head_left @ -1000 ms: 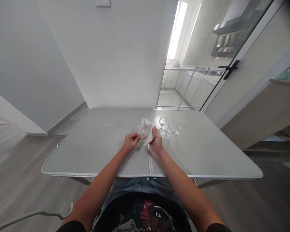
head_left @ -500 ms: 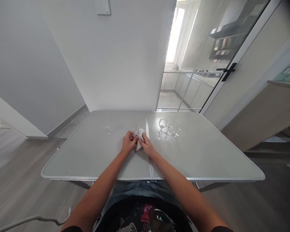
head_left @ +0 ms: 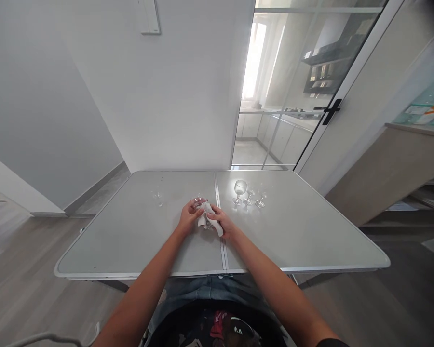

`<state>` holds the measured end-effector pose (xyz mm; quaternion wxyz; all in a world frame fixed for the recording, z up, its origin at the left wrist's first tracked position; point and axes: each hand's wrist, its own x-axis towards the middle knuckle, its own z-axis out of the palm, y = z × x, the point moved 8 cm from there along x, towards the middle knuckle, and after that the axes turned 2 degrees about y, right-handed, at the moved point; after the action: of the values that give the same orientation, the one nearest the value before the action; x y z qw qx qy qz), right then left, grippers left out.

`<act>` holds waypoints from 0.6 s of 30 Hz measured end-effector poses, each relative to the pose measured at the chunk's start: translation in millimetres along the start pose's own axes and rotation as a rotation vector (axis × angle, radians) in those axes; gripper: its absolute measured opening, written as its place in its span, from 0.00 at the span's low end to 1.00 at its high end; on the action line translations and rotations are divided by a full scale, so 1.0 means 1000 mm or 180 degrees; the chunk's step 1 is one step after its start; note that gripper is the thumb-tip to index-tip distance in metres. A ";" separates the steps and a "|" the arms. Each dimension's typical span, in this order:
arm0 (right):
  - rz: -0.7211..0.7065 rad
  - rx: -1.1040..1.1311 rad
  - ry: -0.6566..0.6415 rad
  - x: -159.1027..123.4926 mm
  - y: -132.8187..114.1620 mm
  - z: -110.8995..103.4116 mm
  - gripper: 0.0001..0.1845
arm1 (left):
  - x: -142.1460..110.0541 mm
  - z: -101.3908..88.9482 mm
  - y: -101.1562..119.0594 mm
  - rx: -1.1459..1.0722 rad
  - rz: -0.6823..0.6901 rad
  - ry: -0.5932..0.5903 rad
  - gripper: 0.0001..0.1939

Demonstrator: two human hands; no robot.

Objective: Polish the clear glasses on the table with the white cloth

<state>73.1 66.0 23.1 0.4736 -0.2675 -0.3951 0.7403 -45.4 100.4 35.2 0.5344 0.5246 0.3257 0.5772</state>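
Observation:
Over the middle of the table, left of its seam, my left hand (head_left: pixel 190 217) is closed around the bowl of a clear stemmed glass (head_left: pixel 198 202). The glass lies tilted, its foot toward me and partly covered. My right hand (head_left: pixel 222 222) grips a white cloth (head_left: pixel 214 225) and presses it on the glass, around the stem as far as I can see. To the right stand three more stemmed glasses: a round-bowled one (head_left: pixel 240 187), a second (head_left: pixel 249 198) close beside it, and a third (head_left: pixel 260 201). Farther left is another faint transparent glass (head_left: pixel 159 198).
The grey folding table (head_left: pixel 130 241) has a metal rim and a centre seam. Its far edge meets a white wall (head_left: pixel 173 106). A glazed door with a black handle (head_left: pixel 332 112) stands behind on the right, beside a wooden shelf unit (head_left: pixel 390 168) with plastic bottles.
The glass has turned in my left hand, so its foot now shows toward me. The cloth has spread around it in my right hand. My view has shifted slightly.

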 end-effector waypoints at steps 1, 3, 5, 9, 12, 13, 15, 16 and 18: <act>0.0019 0.0093 -0.0029 0.000 0.000 0.001 0.20 | 0.000 -0.001 -0.001 -0.0115 -0.0008 0.0014 0.31; -0.0039 0.0123 -0.0028 0.001 -0.001 0.001 0.19 | 0.000 -0.005 -0.001 -0.0253 0.0011 0.0094 0.32; -0.0290 -0.0187 0.0078 0.003 -0.004 -0.003 0.18 | 0.001 -0.007 0.000 -0.0284 0.0087 0.0134 0.31; -0.1185 -0.1558 0.0457 0.001 -0.021 -0.009 0.11 | 0.003 -0.010 0.005 0.0009 0.0364 0.0260 0.33; -0.1593 -0.2252 0.0626 -0.004 -0.027 -0.006 0.21 | 0.004 -0.012 0.007 0.0289 0.0459 0.0360 0.34; -0.1700 -0.2404 0.0675 -0.006 -0.029 -0.005 0.25 | 0.004 -0.013 0.007 0.0305 0.0456 0.0375 0.35; -0.1865 -0.2693 0.0742 -0.008 -0.031 -0.002 0.27 | 0.004 -0.014 0.005 0.0253 0.0426 0.0399 0.35; -0.1901 -0.2835 0.0735 -0.008 -0.031 0.000 0.26 | 0.004 -0.015 0.004 0.0223 0.0411 0.0394 0.35; -0.1849 -0.3096 0.0661 -0.006 -0.027 0.003 0.20 | 0.004 -0.015 0.003 0.0176 0.0399 0.0325 0.35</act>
<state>86.3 66.4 47.6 0.5163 -0.4063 -0.6988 0.2828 -59.7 106.4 35.7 0.4652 0.5284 0.3348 0.6264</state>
